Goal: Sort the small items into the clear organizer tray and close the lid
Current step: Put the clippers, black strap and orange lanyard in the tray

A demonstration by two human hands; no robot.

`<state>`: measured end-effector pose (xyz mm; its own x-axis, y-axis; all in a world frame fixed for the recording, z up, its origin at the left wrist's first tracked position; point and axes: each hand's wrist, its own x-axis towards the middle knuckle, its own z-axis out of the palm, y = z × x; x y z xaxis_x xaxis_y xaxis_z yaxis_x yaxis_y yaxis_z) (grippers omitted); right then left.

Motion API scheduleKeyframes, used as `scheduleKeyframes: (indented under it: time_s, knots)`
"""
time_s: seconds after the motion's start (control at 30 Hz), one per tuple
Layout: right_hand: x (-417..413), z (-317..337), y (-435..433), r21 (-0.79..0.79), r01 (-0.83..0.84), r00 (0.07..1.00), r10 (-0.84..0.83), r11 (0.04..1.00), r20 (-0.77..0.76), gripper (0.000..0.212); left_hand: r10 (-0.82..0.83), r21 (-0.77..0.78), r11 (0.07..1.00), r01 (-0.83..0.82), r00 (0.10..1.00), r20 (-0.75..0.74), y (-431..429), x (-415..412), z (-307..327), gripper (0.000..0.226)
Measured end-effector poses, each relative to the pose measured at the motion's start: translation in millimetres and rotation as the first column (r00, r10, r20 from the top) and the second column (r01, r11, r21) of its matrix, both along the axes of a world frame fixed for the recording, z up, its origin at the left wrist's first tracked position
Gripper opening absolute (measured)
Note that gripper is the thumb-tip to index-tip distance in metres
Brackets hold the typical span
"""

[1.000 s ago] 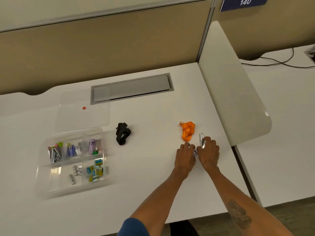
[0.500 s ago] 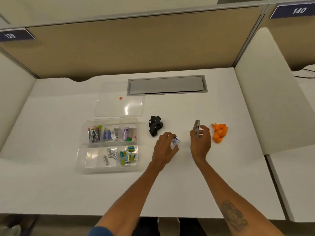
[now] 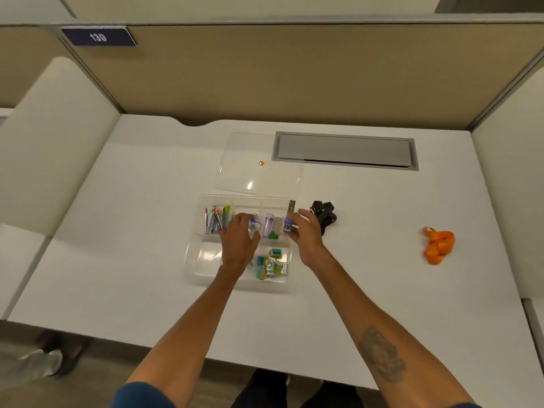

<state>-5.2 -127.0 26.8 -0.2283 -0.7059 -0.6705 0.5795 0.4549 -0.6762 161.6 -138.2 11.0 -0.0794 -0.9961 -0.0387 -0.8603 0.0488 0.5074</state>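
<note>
Your left hand [image 3: 240, 241] pinches small white-blue item [image 3: 255, 224], right hand [image 3: 306, 234] pinches purple one [image 3: 288, 225] plus metal strip [image 3: 291, 208], both over organizer tray [image 3: 203, 260]; most compartments filled; black strap [image 3: 323, 212], orange strap [image 3: 437, 244] remain on desk; lid [image 3: 259, 172] open

Clear tray [image 3: 194, 262]: teal-yellow packets [image 3: 270, 265] at 5 o'clock, lilac piece [image 3: 268, 225]. Orange strap [image 3: 438, 245] at 3 o'clock; black strap [image 3: 323, 212]. White desk [image 3: 117, 231].

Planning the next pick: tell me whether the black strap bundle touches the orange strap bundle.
Apart. The head view shows the black strap bundle beside the tray's right edge and the orange strap bundle far to its right, bare white desk between them.
</note>
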Motion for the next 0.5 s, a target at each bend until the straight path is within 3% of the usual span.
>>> scheduleKeyframes:
  time_s: [0.23, 0.33, 0.5]
  knots:
    - [39.5, -1.2, -28.6, 0.039, -0.085, 0.996, 0.087, 0.996, -0.038, 0.049, -0.038, 0.108, 0.994, 0.031, 0.998, 0.059, -26.4, 35.0, -4.0, 0.042]
    - [54.1, -5.1, -41.9, 0.075, -0.148, 0.97, 0.16, 0.986, -0.186, 0.05, -0.05, 0.107, 0.993, 0.044, 0.997, 0.052, -33.0, 47.2, -5.3, 0.045]
    - [92.3, -4.2, -60.8, 0.123, -0.297, 0.867, 0.322, 0.947, -0.381, 0.05, 0.066, -0.031, 0.997, -0.065, 0.996, 0.059, -43.6, 81.4, -5.7, 0.029]
